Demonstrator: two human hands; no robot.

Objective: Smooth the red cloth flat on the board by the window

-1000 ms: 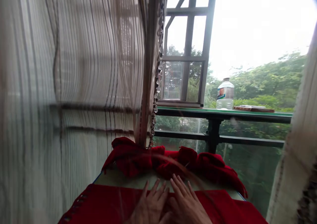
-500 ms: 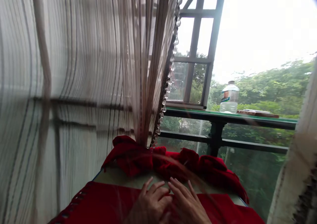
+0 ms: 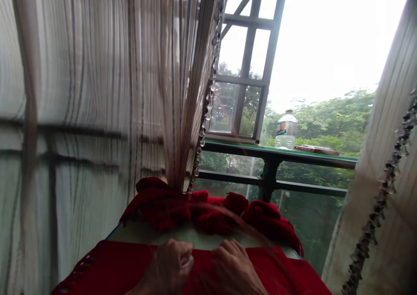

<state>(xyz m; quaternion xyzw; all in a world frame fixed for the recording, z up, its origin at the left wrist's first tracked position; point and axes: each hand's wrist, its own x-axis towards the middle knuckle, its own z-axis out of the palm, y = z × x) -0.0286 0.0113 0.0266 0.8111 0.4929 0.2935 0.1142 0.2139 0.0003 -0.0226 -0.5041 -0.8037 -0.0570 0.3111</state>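
A red cloth (image 3: 120,266) lies over a pale green board (image 3: 156,233) in front of me, with more of the red cloth (image 3: 208,210) bunched at the board's far end. My left hand (image 3: 171,264) rests on the near part of the cloth with its fingers curled into a fist, pinching the fabric's edge. My right hand (image 3: 236,266) sits beside it on the same cloth, fingers bent and pressed together over the fabric. Both hands are at the cloth's far edge, near the bare strip of board.
A striped sheer curtain (image 3: 97,91) with a beaded edge (image 3: 205,112) hangs at left and touches the bunched cloth. Another curtain (image 3: 387,177) hangs at right. Beyond is an open window with a green rail (image 3: 293,154), a plastic water bottle (image 3: 286,130) and a flat object (image 3: 316,149) on it.
Both hands went from flat, spread fingers to curled fingers gripping the red cloth. The view shifted, bringing the right curtain further into sight.
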